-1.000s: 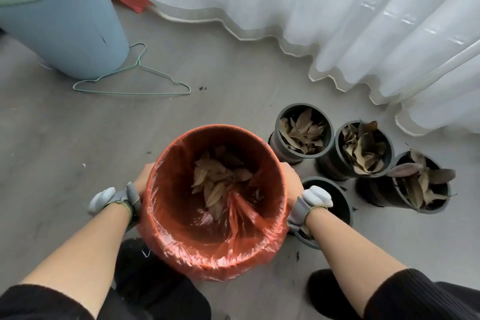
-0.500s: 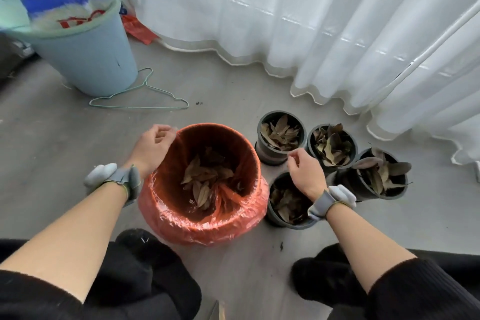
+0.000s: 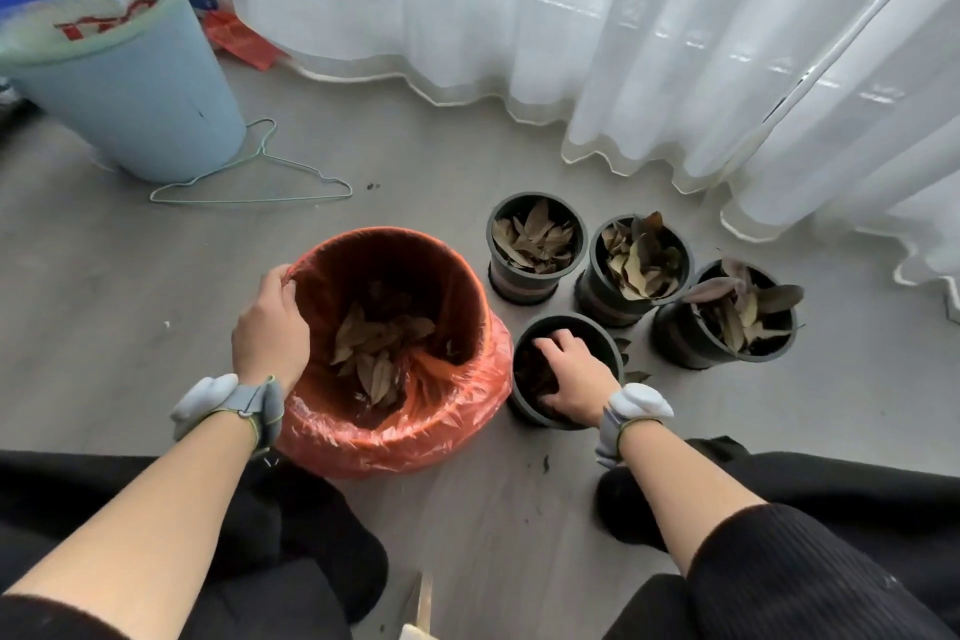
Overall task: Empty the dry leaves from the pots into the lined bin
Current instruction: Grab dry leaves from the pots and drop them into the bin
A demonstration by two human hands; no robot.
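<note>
Head view: left hand (image 3: 270, 322) grips the lined bin (image 3: 415, 447) rim, my right hand (image 3: 576, 377) sits on leaves (image 3: 531, 372) inside the nearest pot (image 3: 566, 320) beside it, grasp unclear; scooping step, next I'd clench a handful, carry it over.

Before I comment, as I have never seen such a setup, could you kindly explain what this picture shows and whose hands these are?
There is no machine: a person wears a wide-angle camera on the head, so you look down at their two bare hands. The left hand grips the rim of the orange-lined bin, which holds dry leaves. The right hand reaches into the nearest black pot; whether it has grasped leaves I cannot tell. Three more leaf-filled pots stand beside it on the floor, with a blue bucket, a wire hanger and a white curtain beyond.
</note>
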